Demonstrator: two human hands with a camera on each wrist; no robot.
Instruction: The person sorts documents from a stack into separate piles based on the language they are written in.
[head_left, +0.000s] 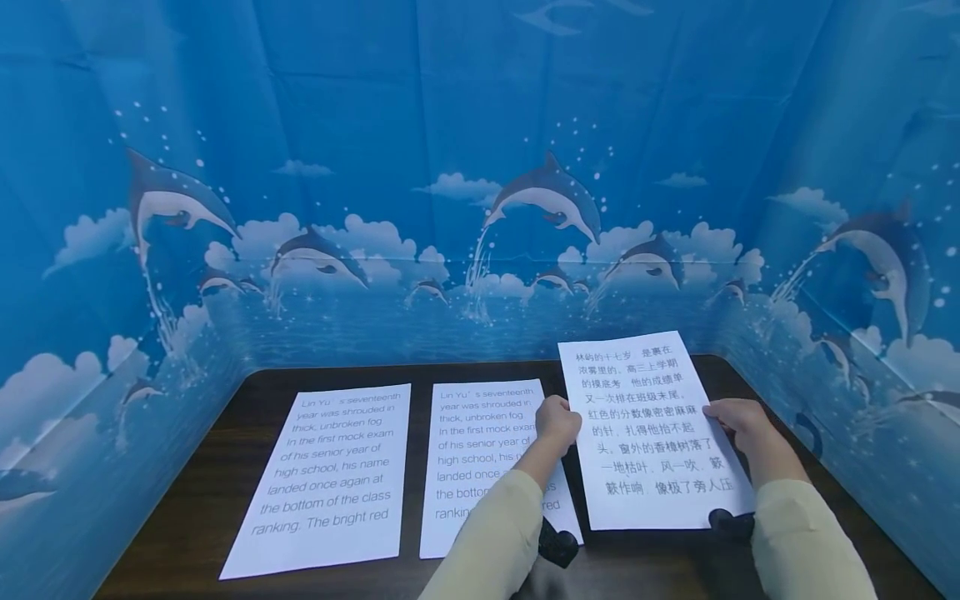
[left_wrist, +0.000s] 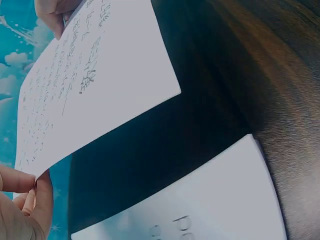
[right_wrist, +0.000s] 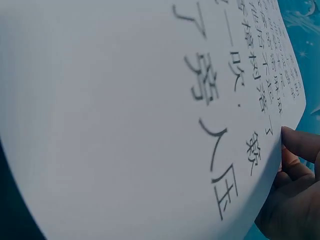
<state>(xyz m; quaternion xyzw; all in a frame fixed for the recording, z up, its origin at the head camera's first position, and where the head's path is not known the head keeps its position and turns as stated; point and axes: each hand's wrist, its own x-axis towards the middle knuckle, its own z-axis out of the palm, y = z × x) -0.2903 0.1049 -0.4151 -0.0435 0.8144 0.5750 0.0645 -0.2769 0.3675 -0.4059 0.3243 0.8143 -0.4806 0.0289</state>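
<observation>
L hand (head_left: 557, 425) & R hand (head_left: 750, 429) fingers (right_wrist: 301, 144) pinch R sheet (head_left: 651, 433) nr R edge of surface (head_left: 225, 467); light, even tension shd avoid creases.

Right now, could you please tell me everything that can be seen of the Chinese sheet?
The Chinese sheet is white, paper-like and rectangular, printed with nine lines of dark characters, with a blank margin below. It appears raised above the table, on its right side, tilted so the text faces the head camera, and slightly bowed. The left hand and right hand pinch its opposite side edges.
</observation>
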